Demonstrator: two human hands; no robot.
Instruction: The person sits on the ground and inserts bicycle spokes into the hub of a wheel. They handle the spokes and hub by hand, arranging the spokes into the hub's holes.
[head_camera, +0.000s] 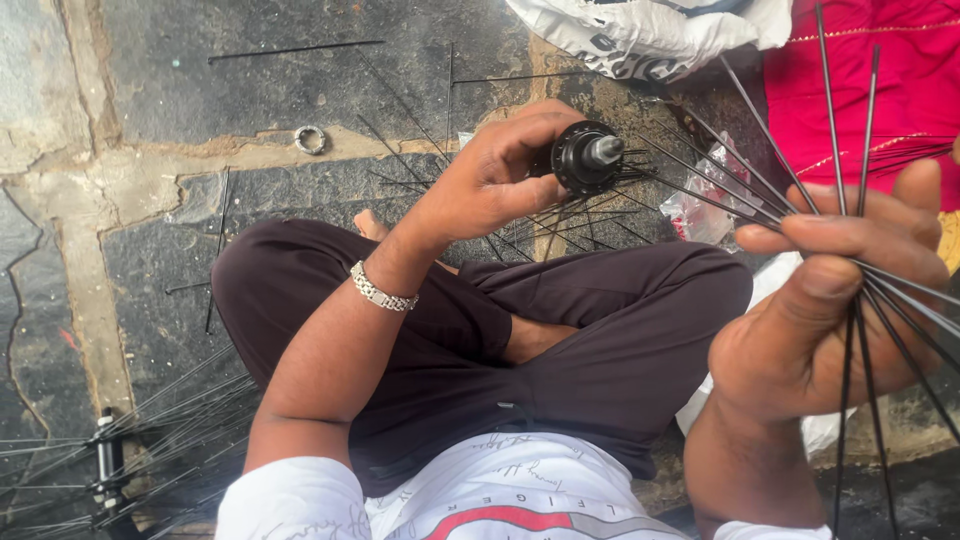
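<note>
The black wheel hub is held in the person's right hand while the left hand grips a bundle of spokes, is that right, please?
Not quite: the head view shows the black wheel hub in the left hand, and the right hand grips the bundle of spokes.

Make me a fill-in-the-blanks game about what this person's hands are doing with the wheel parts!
1. The left hand grips a black wheel ____, with spokes fanning out of it.
2. The right hand pinches a bundle of thin black ____.
3. A silver ____ sits on the left wrist.
4. A small metal ring lies on the ____ floor.

Missing words: hub; spokes; bracelet; stone
</note>
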